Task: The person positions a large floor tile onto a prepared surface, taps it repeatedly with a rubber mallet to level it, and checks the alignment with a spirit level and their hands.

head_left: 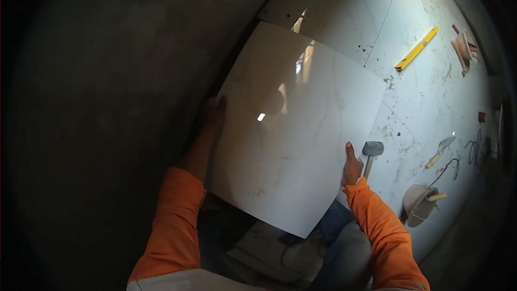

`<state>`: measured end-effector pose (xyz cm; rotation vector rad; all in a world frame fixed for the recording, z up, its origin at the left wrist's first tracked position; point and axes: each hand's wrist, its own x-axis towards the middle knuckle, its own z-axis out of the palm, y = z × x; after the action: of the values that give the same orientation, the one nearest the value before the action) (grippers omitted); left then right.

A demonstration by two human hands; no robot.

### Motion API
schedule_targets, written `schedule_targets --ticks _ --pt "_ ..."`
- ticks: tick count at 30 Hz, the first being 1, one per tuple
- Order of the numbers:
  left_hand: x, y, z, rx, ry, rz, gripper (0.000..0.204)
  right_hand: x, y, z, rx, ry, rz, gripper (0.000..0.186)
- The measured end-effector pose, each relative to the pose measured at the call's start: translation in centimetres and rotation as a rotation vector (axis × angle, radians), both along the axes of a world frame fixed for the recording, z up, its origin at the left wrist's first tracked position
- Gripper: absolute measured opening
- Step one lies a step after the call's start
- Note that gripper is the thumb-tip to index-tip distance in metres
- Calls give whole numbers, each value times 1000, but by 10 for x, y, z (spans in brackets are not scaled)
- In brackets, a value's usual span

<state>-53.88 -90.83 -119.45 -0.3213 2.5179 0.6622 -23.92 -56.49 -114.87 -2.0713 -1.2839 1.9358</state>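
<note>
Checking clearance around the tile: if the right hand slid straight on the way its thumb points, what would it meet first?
The right hand points up-image along the tile edge. The mallet head sits just beside that line, so it is probably first, though depth is unclear.

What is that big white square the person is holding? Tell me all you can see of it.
The large square tile is a thin, glossy white slab with faint grey veining, likely ceramic or porcelain. Its surface mirrors light, showing bright glints. It is held tilted, one corner pointing down, above a tiled floor already laid. The left hand grips its left edge; the right hand holds its right edge, thumb on the face. No chips or cracks are visible.
</note>
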Motion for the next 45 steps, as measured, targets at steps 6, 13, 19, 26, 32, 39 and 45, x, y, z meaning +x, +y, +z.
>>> schedule_targets --ticks 6,13,19,26,32,39,45 --pt "-6 -24 -92 -119 99 -21 80 -14 -21 -64 86 137 50 87" --pt "-29 -21 -130 -162 252 9 78 -23 -43 -112 189 148 55 88" --pt "-45 -35 -141 -294 356 -59 72 -34 -57 -139 137 47 42 84" --pt "-43 -12 -143 -255 330 -8 71 -32 -58 -149 178 102 42 75" --pt "-43 -1 -151 -294 419 44 68 -41 -53 -142 129 134 32 76" --pt "-47 -19 -170 -240 595 146 66 -51 -55 -140 128 88 52 77" --pt "-41 -19 -166 -142 599 82 62 -54 -50 -135 54 134 135 104"
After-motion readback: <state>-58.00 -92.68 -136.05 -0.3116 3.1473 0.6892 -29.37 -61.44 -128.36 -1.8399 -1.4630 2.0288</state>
